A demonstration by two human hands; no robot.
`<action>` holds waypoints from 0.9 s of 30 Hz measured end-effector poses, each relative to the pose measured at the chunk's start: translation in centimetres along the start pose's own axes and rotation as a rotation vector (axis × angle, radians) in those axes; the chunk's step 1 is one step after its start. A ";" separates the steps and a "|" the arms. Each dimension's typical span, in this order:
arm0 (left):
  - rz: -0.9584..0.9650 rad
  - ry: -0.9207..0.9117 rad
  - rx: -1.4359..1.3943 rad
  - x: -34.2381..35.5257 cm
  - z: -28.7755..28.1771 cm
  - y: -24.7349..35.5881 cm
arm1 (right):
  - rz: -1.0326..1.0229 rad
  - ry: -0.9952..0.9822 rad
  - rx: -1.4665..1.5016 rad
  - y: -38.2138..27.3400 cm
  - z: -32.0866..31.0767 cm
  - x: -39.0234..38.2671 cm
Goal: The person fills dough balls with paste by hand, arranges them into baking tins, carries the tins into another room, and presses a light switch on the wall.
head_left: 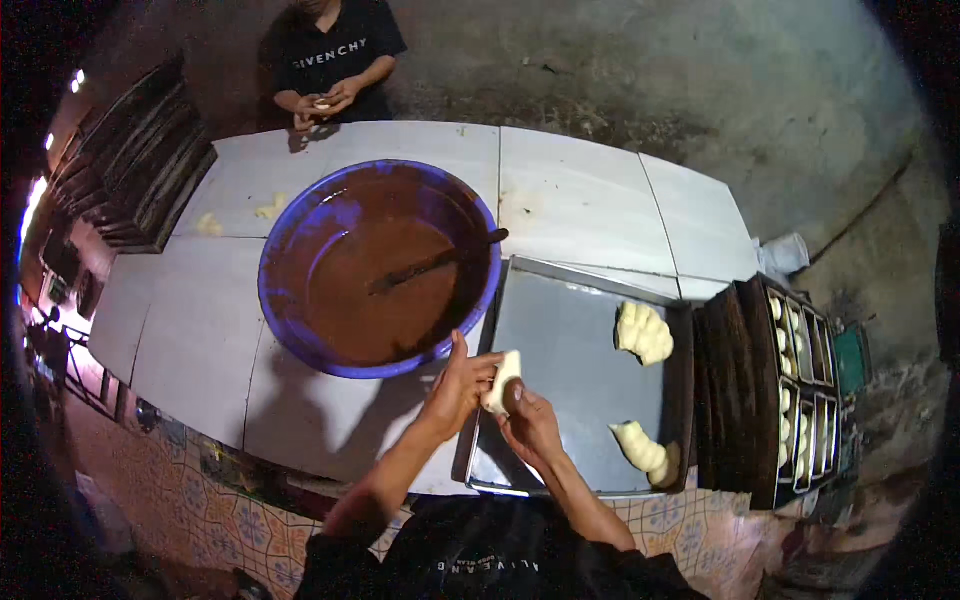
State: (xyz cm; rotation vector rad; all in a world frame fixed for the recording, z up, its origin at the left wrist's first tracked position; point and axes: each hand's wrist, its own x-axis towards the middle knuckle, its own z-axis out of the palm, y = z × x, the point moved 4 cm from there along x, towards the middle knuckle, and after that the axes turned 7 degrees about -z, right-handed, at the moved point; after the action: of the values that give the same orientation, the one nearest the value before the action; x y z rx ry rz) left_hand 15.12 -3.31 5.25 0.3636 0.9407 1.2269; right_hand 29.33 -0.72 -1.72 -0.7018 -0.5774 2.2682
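Between my hands, over the left side of a large shallow metal tray (555, 385), is a piece of pale dough (508, 370). My left hand (458, 390) has its fingers on the dough's left side, with one finger sticking up. My right hand (530, 430) is closed on it with the thumb in front. On the tray sit pale lumpy dough pieces at the upper right (644, 333) and lower right (640, 450). Just beyond my left hand stands a wide blue tub (300, 220) holding brown liquid, with a dark stick lying in it.
Across the white tiled table (570, 210), a person in a dark shirt holds something small (322, 104). Stacked dark pans stand at the left (130, 160); compartmented pans with dough (805, 390) stand at the right. A pale bucket (785, 253) is behind them.
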 end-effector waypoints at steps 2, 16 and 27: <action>0.058 0.167 -0.023 -0.3 0.7 -1.3 | -0.180 0.082 -0.185 -1.2 0.4 0.0; 0.362 0.253 0.786 -3.2 1.8 -4.6 | -0.839 -0.003 -0.897 -6.1 1.3 -4.0; 0.397 0.169 0.660 -2.2 3.2 -7.3 | -0.703 0.006 -1.281 -6.1 -0.1 -6.3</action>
State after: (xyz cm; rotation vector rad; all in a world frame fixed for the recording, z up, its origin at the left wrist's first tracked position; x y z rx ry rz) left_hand 22.15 -7.05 2.92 1.0182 1.4650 1.2886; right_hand 36.20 -1.09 3.72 -0.8498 -1.9468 1.0459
